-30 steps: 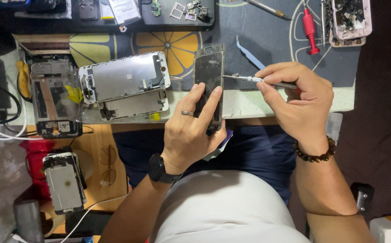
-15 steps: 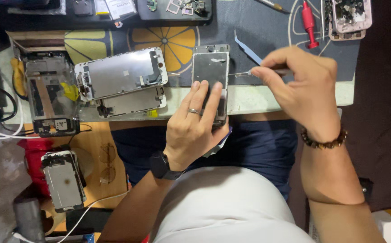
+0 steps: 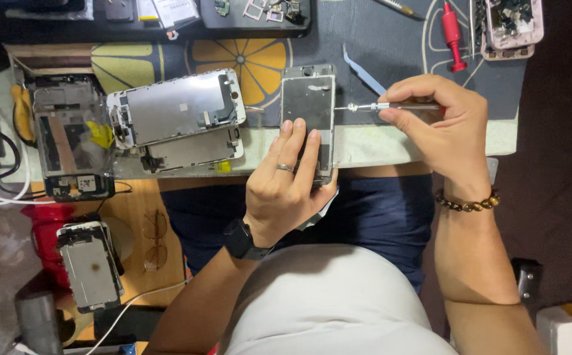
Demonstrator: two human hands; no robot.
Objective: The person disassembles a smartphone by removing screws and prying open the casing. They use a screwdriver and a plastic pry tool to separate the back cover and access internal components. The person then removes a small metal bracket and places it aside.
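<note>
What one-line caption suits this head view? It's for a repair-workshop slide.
Left hand steadies a phone panel while right hand holds a screwdriver at its edge.

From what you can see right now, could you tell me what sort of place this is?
Most likely a phone repair bench: opened phone panels lie on the mat, the left hand steadies a phone frame, and the right hand holds a fine screwdriver.

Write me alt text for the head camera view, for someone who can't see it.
Seen from above, a person's left hand steadies a phone frame at the edge of a work mat, while the right hand holds a small screwdriver with its tip at the frame's right side. More opened phone parts lie to the left, and a red tool sits above.
</note>
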